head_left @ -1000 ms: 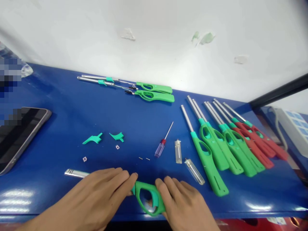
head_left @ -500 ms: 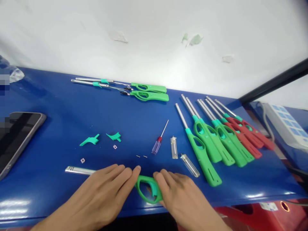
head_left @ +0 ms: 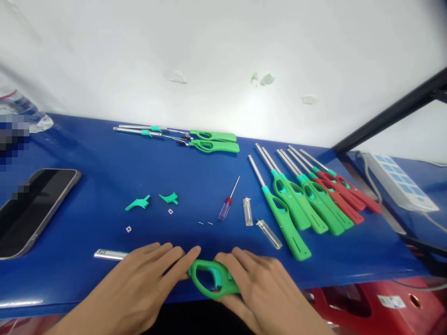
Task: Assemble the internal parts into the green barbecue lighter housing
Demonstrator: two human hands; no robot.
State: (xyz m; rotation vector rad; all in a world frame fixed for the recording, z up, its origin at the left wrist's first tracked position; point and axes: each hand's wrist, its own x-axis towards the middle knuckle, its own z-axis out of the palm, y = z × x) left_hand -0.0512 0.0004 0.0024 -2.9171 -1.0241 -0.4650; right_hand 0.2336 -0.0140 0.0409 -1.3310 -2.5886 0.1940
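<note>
A green long-nosed gas lighter (head_left: 201, 290) lies sideways at the table's front edge, its metal tube pointing left. My left hand (head_left: 150, 274) is closed around the tube near the trigger guard, with the tube's tip showing beyond the fingers. Wrapped round the green handle is my right hand (head_left: 253, 281), which hides most of it. A teal trigger shows inside the guard. Ahead lie a small screwdriver (head_left: 225, 208), two clear fuel tanks (head_left: 247, 212), two thin metal pins (head_left: 210, 223), two teal plastic pieces (head_left: 138, 203) and two tiny pale square parts (head_left: 129, 229).
Several green and red lighters (head_left: 291, 230) lie in a row at right. Two opened green lighters (head_left: 214, 146) with wires rest near the wall. A phone (head_left: 38, 204) lies at left. A white power strip (head_left: 401, 181) and black frame bar (head_left: 387, 114) stand at right.
The view has shifted slightly, so the table things appear moved. Both hands keep hold of the lighter, which sits a little lower and to the left in view.
</note>
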